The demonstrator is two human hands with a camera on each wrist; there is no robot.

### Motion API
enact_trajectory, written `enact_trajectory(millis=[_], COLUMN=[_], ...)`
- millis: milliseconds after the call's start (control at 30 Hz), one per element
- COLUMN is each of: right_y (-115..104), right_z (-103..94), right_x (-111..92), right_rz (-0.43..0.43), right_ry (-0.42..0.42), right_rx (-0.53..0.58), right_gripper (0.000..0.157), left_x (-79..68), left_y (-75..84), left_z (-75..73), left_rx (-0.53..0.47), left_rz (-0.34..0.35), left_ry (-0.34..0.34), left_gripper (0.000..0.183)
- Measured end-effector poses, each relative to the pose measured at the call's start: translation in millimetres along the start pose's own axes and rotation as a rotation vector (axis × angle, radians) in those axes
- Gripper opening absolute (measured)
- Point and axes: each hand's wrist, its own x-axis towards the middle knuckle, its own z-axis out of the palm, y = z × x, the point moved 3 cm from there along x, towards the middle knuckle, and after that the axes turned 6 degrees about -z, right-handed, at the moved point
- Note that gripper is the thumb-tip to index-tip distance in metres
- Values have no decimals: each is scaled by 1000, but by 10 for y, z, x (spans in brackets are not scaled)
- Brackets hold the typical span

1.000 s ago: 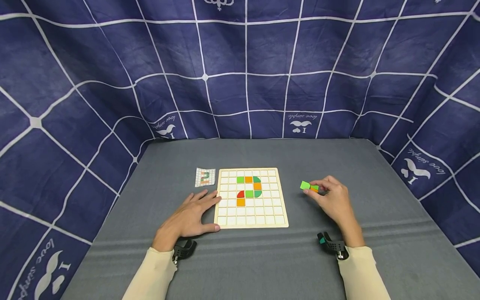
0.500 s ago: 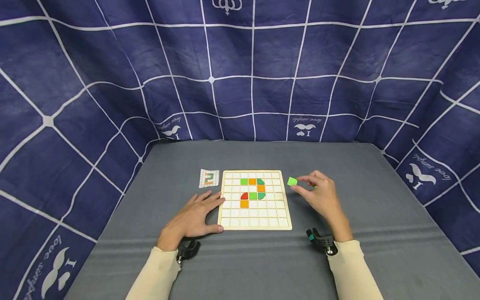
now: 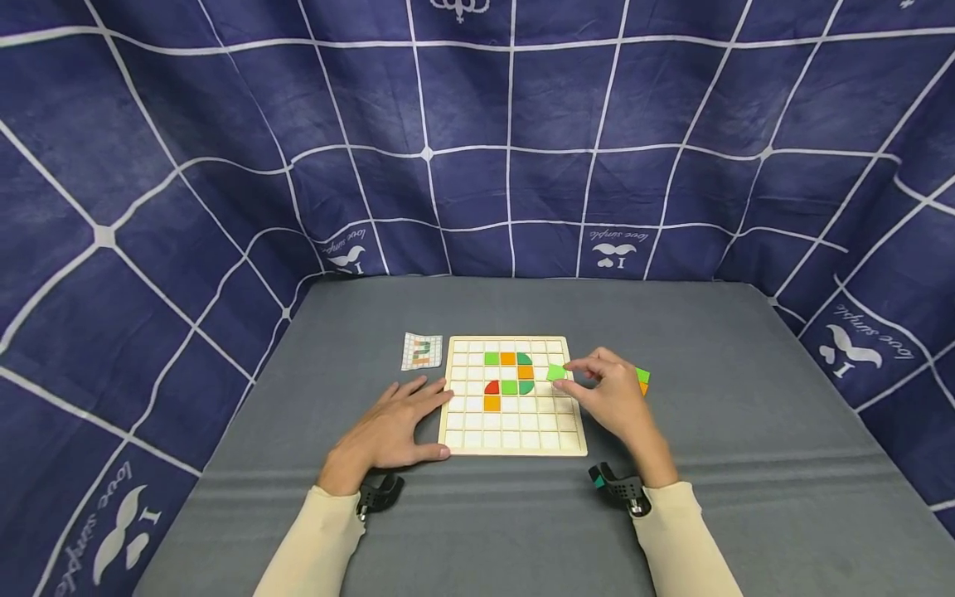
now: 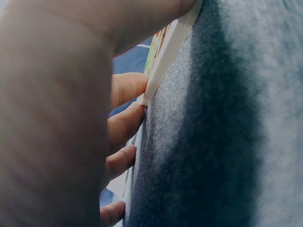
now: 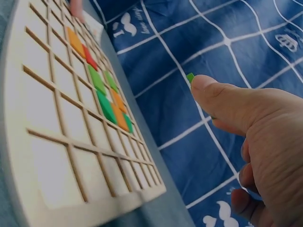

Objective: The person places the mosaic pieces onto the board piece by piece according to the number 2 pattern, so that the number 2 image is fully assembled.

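Observation:
A square wooden grid board (image 3: 511,431) lies on the table, with several coloured tiles set in its middle cells in a curved pattern. My left hand (image 3: 391,427) rests spread at its left side; fingers touch the left edge and the thumb lies at the near left corner. Over the board's right columns, my right hand (image 3: 613,394) pinches a light green square tile (image 3: 556,372) between thumb and fingers. Only a corner of that green tile (image 5: 190,77) shows past the thumb in the right wrist view, above the board surface.
A small creased pattern card (image 3: 421,351) lies left of the board. Light green and orange tiles (image 3: 643,378) are on the grey table, partly hidden behind my right hand. A blue checked curtain (image 3: 545,191) borders the table's back and sides.
My right hand has carried the light green tile left from the table beside the loose tiles to over the board's right side. The left hand stays at the board; the head view shifts slightly.

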Motion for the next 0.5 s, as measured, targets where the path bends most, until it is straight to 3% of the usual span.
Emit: enact_trajectory(millis=[500], right_y=[-206], right_z=[333], right_x=[-55], right_rz=[18], right_ry=[-119], right_rx=[94], right_gripper=[26], left_x=[18], left_y=[-8], left_z=[4], left_rx=[11], left_rz=[3], left_ry=[-9], left_gripper=[93])
